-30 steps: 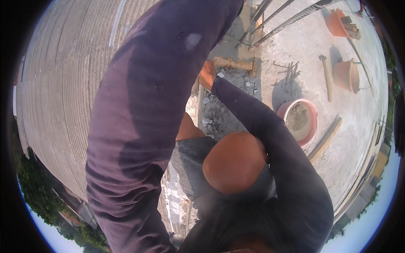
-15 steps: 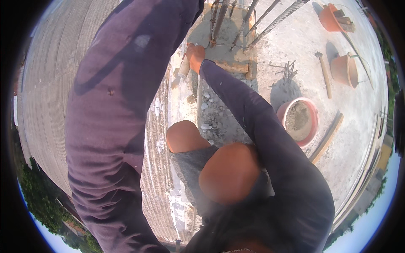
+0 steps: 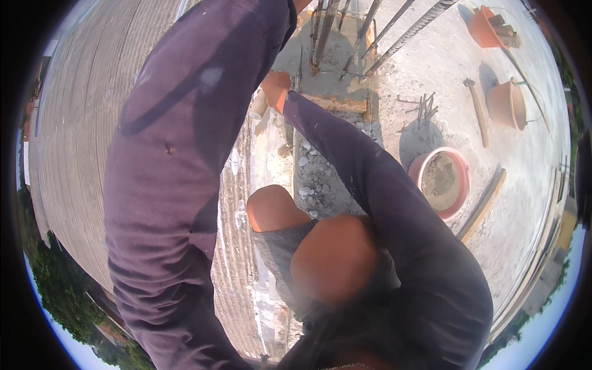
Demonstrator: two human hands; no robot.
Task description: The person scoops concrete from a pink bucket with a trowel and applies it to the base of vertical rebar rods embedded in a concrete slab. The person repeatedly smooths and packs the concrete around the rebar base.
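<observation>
My right hand (image 3: 275,88) is closed round a pale, rounded handle (image 3: 258,105) at the left edge of the wooden formwork; the tool's working end is hidden, so its kind does not show. Beside it, smooth grey concrete (image 3: 336,49) fills the formwork (image 3: 336,103), and several upright steel rebars (image 3: 325,34) rise out of it. My left arm reaches far forward along the left. Of my left hand (image 3: 301,5) just a sliver shows at the top edge, its fingers out of sight.
Right of my arm stand a pink bucket of grey mix (image 3: 440,184), a wooden strip (image 3: 484,205), loose bent rods (image 3: 425,108), a hammer (image 3: 476,112) and two orange buckets (image 3: 507,105). Gravel (image 3: 317,176) lies before my knees. Corrugated roofing (image 3: 74,142) spans the left.
My right hand has shifted a little left and nearer with the handle, away from the rebars. My left arm has moved slightly right, and a bit of its hand now shows.
</observation>
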